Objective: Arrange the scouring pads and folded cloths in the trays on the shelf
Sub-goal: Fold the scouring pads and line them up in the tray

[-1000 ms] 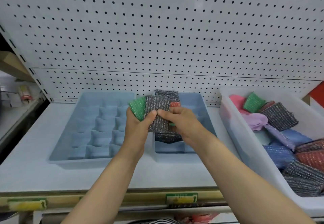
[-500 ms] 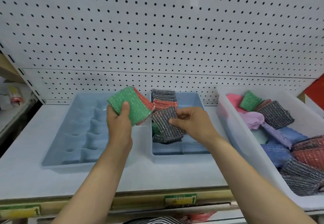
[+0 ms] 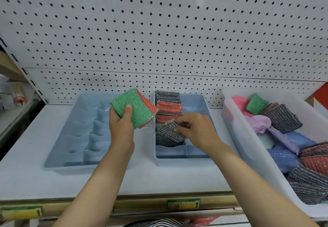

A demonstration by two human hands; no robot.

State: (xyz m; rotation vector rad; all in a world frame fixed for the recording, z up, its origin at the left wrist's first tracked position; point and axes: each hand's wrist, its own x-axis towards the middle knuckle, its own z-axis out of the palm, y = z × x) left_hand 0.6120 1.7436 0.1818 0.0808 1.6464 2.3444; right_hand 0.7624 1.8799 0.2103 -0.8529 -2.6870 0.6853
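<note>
Left grip [image 3: 121,120], right grip [image 3: 193,129], both curled.

A white pegboard [image 3: 159,31] dotted with dark holes fills the background, two green-and-yellow labels [image 3: 183,204] [image 3: 21,212] sit along the pale wooden strip [image 3: 142,206] below, and striped fabric [image 3: 159,224] shows at the bottom edge.

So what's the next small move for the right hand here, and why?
Probably press the grey scouring pad down until it stands upright like the standing pads behind it: the right hand pinches it tilted in the middle tray, while the left hand holds green and red pads waiting.
</note>
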